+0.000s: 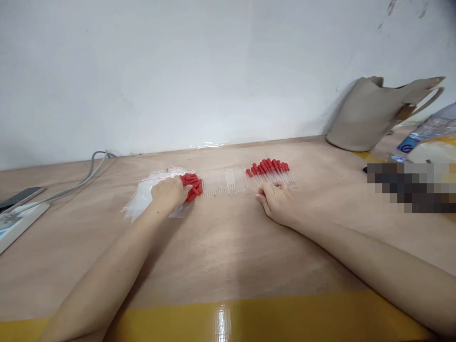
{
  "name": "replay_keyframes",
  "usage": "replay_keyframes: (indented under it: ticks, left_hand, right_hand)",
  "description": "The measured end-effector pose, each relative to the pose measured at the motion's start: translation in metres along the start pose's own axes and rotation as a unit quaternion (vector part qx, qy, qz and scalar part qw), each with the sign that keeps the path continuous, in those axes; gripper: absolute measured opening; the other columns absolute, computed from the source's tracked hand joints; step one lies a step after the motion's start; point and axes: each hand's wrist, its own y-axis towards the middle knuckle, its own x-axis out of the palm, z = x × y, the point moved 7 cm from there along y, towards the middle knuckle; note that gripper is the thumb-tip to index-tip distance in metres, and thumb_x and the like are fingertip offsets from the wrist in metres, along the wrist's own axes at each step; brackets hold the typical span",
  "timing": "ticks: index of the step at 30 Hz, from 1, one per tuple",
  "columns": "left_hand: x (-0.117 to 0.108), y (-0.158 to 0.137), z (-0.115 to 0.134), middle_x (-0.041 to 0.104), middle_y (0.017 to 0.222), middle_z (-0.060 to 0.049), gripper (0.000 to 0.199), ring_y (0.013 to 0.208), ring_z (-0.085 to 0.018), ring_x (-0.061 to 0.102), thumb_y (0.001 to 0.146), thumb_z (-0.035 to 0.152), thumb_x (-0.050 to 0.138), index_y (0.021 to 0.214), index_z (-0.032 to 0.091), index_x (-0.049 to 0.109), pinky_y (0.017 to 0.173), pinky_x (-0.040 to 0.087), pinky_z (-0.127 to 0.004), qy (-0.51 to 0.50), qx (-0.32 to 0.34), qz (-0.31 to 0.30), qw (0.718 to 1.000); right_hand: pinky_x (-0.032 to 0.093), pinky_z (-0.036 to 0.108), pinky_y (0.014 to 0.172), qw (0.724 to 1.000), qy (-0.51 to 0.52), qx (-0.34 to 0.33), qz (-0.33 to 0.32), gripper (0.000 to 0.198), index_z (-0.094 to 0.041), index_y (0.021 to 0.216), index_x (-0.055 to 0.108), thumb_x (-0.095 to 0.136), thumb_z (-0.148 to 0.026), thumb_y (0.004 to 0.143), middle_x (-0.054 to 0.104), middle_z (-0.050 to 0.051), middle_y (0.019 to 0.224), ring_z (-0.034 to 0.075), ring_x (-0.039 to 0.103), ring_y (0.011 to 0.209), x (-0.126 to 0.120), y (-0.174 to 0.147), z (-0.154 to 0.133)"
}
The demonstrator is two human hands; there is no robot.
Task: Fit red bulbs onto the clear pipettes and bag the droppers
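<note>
Several clear bags (142, 194) at left, on the bench (213, 247), partly under my left hand (169, 191). Its fingers curl at red caps (191, 181); grip hidden. Careless push could scatter the pile. Middle: clear tubes (231, 180), loose, might roll. Right hand (277, 202) half-closed by red-capped tubes (269, 163), hold unclear; a knuckle bump could skew them.

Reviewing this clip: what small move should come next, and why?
Probably, the left hand should pick up one red cap: its fingers are at the loose pile, and uncapped clear tubes lie between it and the right hand.
</note>
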Motion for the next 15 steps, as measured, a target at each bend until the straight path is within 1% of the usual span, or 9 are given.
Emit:
replay_keyframes:
  ticks: [3, 6, 8, 11, 13, 14, 15]
  left_hand:
    - [0.005, 0.003, 0.0, 0.064, 0.099, -0.02, 0.039, 0.093, -0.035, 0.06, 0.08, 0.039, 0.04, 0.097, 0.012, 0.061, 0.069, 0.046, -0.04, 0.005, -0.005, -0.011, 1.0]
    - [0.005, 0.003, 0.0, 0.064, 0.099, -0.02, 0.033, 0.092, -0.033, 0.06, 0.079, 0.028, 0.04, 0.094, 0.011, 0.063, 0.069, 0.046, -0.038, 0.002, -0.018, -0.003, 1.0]
    - [0.001, 0.001, -0.001, 0.064, 0.098, -0.02, 0.031, 0.092, -0.033, 0.06, 0.079, 0.025, 0.039, 0.094, 0.01, 0.062, 0.07, 0.046, -0.038, -0.004, -0.024, 0.014, 1.0]
    - [-0.012, -0.005, 0.002, 0.064, 0.094, -0.021, 0.031, 0.089, -0.033, 0.061, 0.083, 0.028, 0.038, 0.095, 0.008, 0.058, 0.068, 0.045, -0.039, -0.017, -0.018, 0.051, 0.998]
    - [-0.02, -0.013, 0.014, 0.064, 0.09, -0.019, 0.032, 0.084, -0.031, 0.061, 0.086, 0.032, 0.037, 0.097, 0.009, 0.056, 0.066, 0.045, -0.037, -0.058, 0.022, 0.075, 0.995]
    - [-0.021, -0.018, 0.024, 0.064, 0.087, -0.016, 0.031, 0.081, -0.029, 0.062, 0.087, 0.033, 0.037, 0.098, 0.01, 0.055, 0.065, 0.045, -0.036, -0.097, 0.063, 0.084, 0.99]
    - [-0.021, -0.024, 0.038, 0.065, 0.086, -0.013, 0.028, 0.079, -0.026, 0.062, 0.088, 0.034, 0.038, 0.097, 0.012, 0.054, 0.065, 0.045, -0.033, -0.152, 0.122, 0.089, 0.977]
  right_hand:
    - [0.025, 0.033, 0.082, 1.0, 0.01, 0.012, 0.014, 0.015, -0.017, 0.085, 0.045, 0.033, -0.023, 0.091, 0.063, 0.004, 0.076, 0.016, 0.053, 0.067, 0.004, -0.002, 0.005]
    - [0.026, 0.033, 0.081, 1.0, 0.02, 0.008, 0.012, 0.016, -0.017, 0.084, 0.045, 0.032, -0.023, 0.091, 0.063, 0.004, 0.076, 0.016, 0.053, 0.067, 0.006, -0.002, 0.003]
    - [0.027, 0.033, 0.081, 1.0, 0.025, 0.002, 0.018, 0.016, -0.017, 0.083, 0.045, 0.031, -0.022, 0.091, 0.062, 0.004, 0.076, 0.016, 0.053, 0.066, 0.005, -0.002, 0.002]
    - [0.028, 0.033, 0.081, 0.999, 0.037, -0.007, 0.027, 0.015, -0.017, 0.083, 0.045, 0.032, -0.02, 0.09, 0.062, 0.004, 0.075, 0.016, 0.054, 0.067, 0.003, -0.002, 0.002]
    - [0.029, 0.033, 0.082, 0.998, 0.05, -0.011, 0.028, 0.015, -0.017, 0.083, 0.046, 0.032, -0.019, 0.09, 0.061, 0.003, 0.074, 0.016, 0.054, 0.067, 0.004, -0.003, 0.002]
    - [0.029, 0.034, 0.082, 0.998, 0.058, -0.012, 0.027, 0.015, -0.017, 0.085, 0.047, 0.032, -0.02, 0.09, 0.062, 0.003, 0.075, 0.016, 0.055, 0.068, 0.004, -0.003, 0.002]
    - [0.03, 0.034, 0.083, 0.997, 0.066, -0.012, 0.028, 0.016, -0.017, 0.088, 0.048, 0.032, -0.02, 0.09, 0.063, 0.004, 0.077, 0.016, 0.056, 0.07, 0.004, -0.003, 0.002]
